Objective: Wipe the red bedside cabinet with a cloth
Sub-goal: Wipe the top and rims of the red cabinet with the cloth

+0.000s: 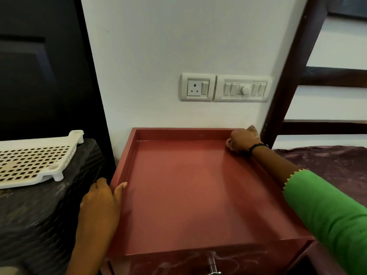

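Observation:
The red bedside cabinet (190, 187) fills the middle of the view, its top a shallow tray with raised rims. My right hand (241, 142) is at the far right corner of the top, closed on a small brownish cloth (252, 129) that peeks out behind the fingers against the rim. My left hand (101, 197) rests on the cabinet's left rim, thumb hooked over the edge, fingers down the outer side. A metal drawer handle (212, 262) shows on the front.
A white perforated plastic tray (33, 157) lies on a black wrapped object (45, 211) to the left. Wall switches and a socket (224, 88) sit above the cabinet. A dark wooden headboard (288, 80) and a dark bedspread (327, 159) are on the right.

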`<state>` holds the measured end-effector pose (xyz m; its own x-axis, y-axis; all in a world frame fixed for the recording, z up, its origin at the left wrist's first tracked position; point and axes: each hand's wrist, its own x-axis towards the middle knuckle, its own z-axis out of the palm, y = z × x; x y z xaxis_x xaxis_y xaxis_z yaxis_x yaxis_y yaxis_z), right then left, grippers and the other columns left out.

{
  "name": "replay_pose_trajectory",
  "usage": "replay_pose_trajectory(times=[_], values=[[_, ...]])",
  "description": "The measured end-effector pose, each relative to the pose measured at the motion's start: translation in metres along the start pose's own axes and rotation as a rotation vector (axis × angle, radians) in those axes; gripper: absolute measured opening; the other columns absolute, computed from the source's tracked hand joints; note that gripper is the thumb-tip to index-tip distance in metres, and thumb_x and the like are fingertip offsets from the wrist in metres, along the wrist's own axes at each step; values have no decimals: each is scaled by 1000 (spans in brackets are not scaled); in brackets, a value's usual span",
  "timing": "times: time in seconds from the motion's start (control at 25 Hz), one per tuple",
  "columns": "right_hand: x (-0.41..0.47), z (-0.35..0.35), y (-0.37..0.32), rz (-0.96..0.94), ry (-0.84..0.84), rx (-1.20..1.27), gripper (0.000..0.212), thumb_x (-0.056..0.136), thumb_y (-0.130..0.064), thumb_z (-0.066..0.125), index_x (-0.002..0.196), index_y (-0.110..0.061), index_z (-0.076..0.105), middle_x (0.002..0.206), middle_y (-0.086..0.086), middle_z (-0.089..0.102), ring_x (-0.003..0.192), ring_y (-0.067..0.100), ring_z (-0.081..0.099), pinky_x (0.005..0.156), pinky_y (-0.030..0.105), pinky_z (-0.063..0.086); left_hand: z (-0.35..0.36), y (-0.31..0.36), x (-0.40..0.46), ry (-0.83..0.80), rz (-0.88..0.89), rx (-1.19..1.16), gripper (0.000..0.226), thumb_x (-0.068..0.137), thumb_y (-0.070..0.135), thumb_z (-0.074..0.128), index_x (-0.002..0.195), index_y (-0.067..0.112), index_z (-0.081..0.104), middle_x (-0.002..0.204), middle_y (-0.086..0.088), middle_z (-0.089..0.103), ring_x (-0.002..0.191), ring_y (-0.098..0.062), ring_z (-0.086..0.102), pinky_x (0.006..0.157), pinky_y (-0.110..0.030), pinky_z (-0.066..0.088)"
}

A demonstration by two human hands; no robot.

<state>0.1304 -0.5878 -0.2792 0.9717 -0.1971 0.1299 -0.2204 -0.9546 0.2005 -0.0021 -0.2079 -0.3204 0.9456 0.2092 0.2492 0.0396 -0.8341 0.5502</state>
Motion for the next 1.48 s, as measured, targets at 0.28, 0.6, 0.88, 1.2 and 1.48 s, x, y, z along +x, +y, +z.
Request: replay_pose_trajectory(times=[0.28, 0.6, 0.88, 1.2, 1.48], values=[[-3, 46, -35, 550, 436, 1115, 41, 87, -11, 52, 126, -22, 53, 111, 19, 64, 102, 39, 62, 84, 41, 51, -2, 4, -2, -3, -8, 36, 57, 94, 38, 46, 127, -8, 48, 121, -30, 57, 107, -46, 56, 86, -51, 44], [26, 46, -51, 860, 475, 1216, 62, 84, -8, 59, 140, -18, 34, 130, 21, 47, 114, 45, 53, 93, 46, 46, 2, 0, 3, -39, -22, -12, 57, 95, 41, 42, 132, -2, 46, 128, -25, 56, 117, -43, 52, 93, -50, 39], [12, 35, -129, 417, 342, 1151, 51, 81, -5, 62, 127, -11, 43, 120, 19, 54, 106, 41, 57, 85, 41, 48, 1, 1, 4, -73, -33, -3, 58, 95, 41, 42, 133, -2, 46, 129, -26, 55, 120, -44, 50, 96, -52, 37], [28, 50, -46, 721, 435, 1073, 55, 78, -3, 63, 128, -12, 40, 124, 21, 50, 112, 42, 52, 85, 44, 48, -1, -1, 3, -71, -46, -79, 56, 95, 42, 41, 133, 0, 45, 129, -23, 56, 120, -40, 50, 95, -49, 38], [12, 11, -235, 244, 217, 1248, 60, 75, -9, 70, 128, -14, 43, 121, 15, 52, 102, 36, 60, 77, 35, 49, -1, 2, 3, -61, -34, -94, 60, 95, 40, 43, 139, 1, 35, 133, -25, 52, 122, -42, 49, 97, -49, 38]])
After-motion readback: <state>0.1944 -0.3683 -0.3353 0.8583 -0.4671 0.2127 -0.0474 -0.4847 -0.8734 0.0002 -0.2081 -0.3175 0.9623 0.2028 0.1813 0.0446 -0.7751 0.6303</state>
